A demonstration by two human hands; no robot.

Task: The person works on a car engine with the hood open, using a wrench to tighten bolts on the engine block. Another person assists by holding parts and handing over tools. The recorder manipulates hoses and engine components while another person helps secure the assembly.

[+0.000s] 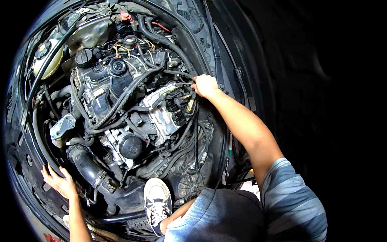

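A car's engine (96, 86) fills the open bay in front of me. My right hand (206, 85) is at the bay's right side, its fingers closed around a thin black hose (177, 72) that runs in from the engine's top. Just below that hand sits a silver module (161, 121) with black plugs and wiring. My left hand (60, 184) lies at the lower left with fingers spread, against the front frame (33, 145) beside a long curved black hose (39, 139). It holds nothing.
My foot in a black-and-white shoe (158, 199) rests inside the bay's near side. A thick black intake pipe (86, 163) and round black cap (131, 145) stand nearby. A pale coolant tank (50, 64) and a red terminal cover (125, 16) are farther off.
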